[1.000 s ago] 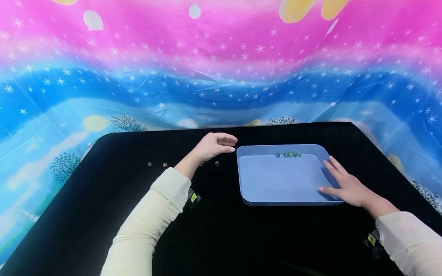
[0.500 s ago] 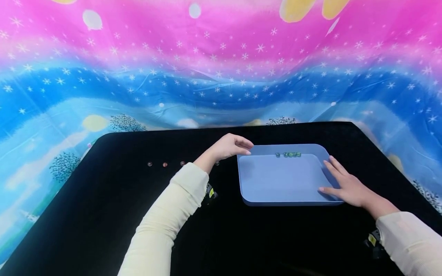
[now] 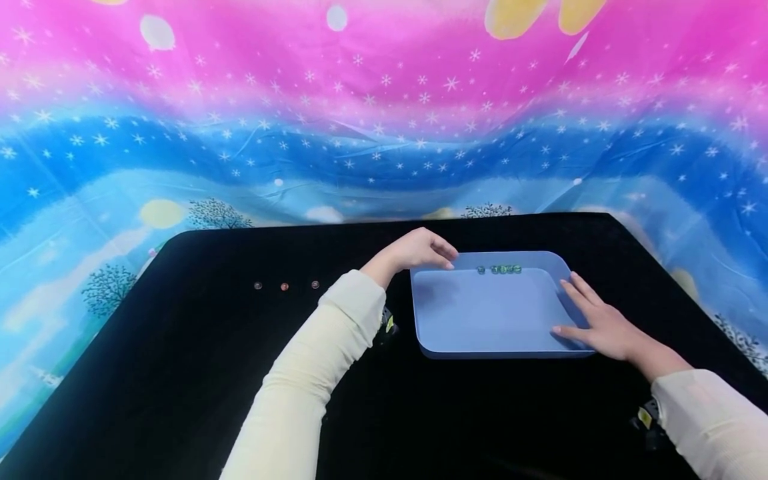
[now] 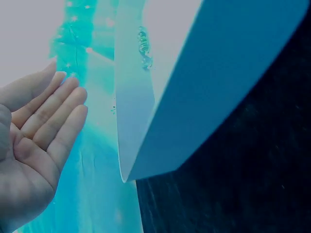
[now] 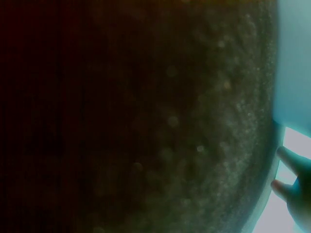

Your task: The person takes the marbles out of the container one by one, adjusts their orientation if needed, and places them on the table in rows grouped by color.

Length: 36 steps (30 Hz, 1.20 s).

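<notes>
In the head view, my left hand (image 3: 423, 249) hovers at the far left corner of a shallow blue tray (image 3: 480, 351). Its fingers stretch toward the right, thumb near the index finger. The left wrist view shows the left palm (image 4: 39, 141) facing up the frame with fairly straight fingers and nothing visible in it; the index fingertip is partly hidden. Several green glass marbles (image 3: 507, 269) lie along the tray's far side, one a little apart. My right hand (image 3: 606, 330) rests on the tray's right rim with fingers spread. Dark cloth fills most of the right wrist view.
Left of the tray, a row of small brownish marbles (image 3: 285, 287) lies on the black cloth-covered table (image 3: 150, 347). My left forearm (image 3: 300, 373) crosses the table between row and tray. A snowflake-patterned curtain (image 3: 384, 133) hangs behind the far edge.
My left hand has moved right, from beside the tray to its far left corner. Its sleeve uncovers one brownish marble and now hides others. The right hand and tray stay put.
</notes>
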Available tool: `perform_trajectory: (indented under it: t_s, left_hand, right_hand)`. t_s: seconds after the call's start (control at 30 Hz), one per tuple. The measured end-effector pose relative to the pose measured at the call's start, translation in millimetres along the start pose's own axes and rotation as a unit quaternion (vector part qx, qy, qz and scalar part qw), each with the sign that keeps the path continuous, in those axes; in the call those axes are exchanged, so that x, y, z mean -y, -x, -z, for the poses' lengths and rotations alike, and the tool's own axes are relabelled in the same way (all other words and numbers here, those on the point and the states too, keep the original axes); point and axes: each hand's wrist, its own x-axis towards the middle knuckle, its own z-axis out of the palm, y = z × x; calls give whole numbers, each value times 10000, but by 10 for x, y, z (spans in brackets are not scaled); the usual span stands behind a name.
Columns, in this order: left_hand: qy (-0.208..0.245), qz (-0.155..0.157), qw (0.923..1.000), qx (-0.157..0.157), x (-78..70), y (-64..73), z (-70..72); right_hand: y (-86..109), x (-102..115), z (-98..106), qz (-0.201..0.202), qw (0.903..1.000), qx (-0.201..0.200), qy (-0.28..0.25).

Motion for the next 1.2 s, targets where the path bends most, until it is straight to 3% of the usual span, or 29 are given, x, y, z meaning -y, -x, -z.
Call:
perform_trajectory:
  t_s: [0.63,0.8,0.93,1.2]
  left_hand:
    - [443,64,9988,-204,-88,-224,-125]
    - [284,70,9990,-348,-154,-285,-124]
    - [441,8,9979,-470,-182,-340,-144]
    - [492,-198,9954,-798,-116,-468,-308]
  right_hand:
    - [17,31,3,-1,10000,-20,-1]
    - [16,23,-3,14,10000,-13,-35]
    - [12,17,-5,12,10000,-23,-21]
    - [19,29,-15,-52,10000,-41,27]
